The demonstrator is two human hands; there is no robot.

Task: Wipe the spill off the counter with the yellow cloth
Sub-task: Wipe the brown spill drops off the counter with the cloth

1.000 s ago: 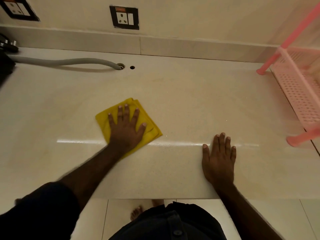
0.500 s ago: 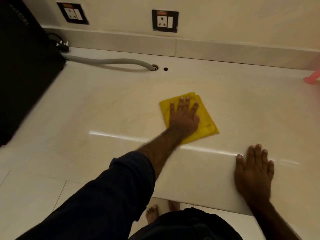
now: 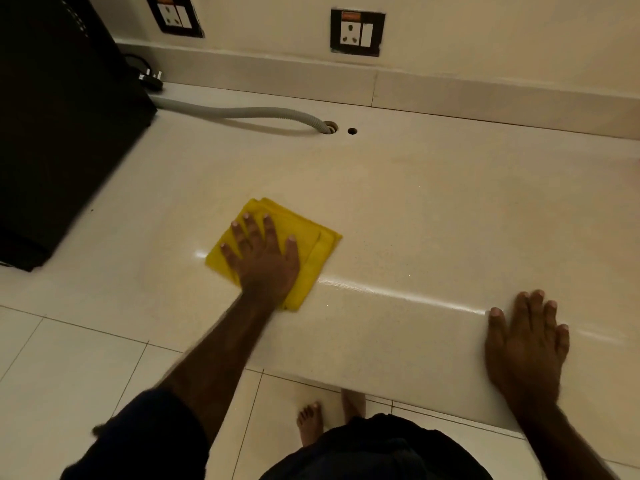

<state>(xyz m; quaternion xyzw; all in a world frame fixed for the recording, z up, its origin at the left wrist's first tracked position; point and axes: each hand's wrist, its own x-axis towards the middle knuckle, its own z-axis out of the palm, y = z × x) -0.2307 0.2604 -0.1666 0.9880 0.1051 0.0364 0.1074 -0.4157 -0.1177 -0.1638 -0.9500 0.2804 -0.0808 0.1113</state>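
Observation:
A folded yellow cloth [image 3: 313, 249] lies flat on the pale cream counter [image 3: 433, 209], near its front edge and left of centre. My left hand [image 3: 265, 259] presses down on the cloth, palm flat and fingers spread over its middle. My right hand [image 3: 526, 344] rests flat on the counter's front edge at the right, fingers apart, holding nothing. No spill shows clearly on the glossy surface; only a faint darker patch [image 3: 415, 161] farther back.
A large black appliance [image 3: 59, 133] stands on the counter at the left. A grey corrugated hose [image 3: 242, 112] runs from it into a hole [image 3: 330, 128] near the back wall. Two wall sockets [image 3: 356, 32] sit above the backsplash. Bare feet [image 3: 310, 422] stand on the tiled floor below.
My left hand has slid the cloth leftward and toward the front edge. The view has swung left, so the pink rack has left the frame. My right hand stays planted.

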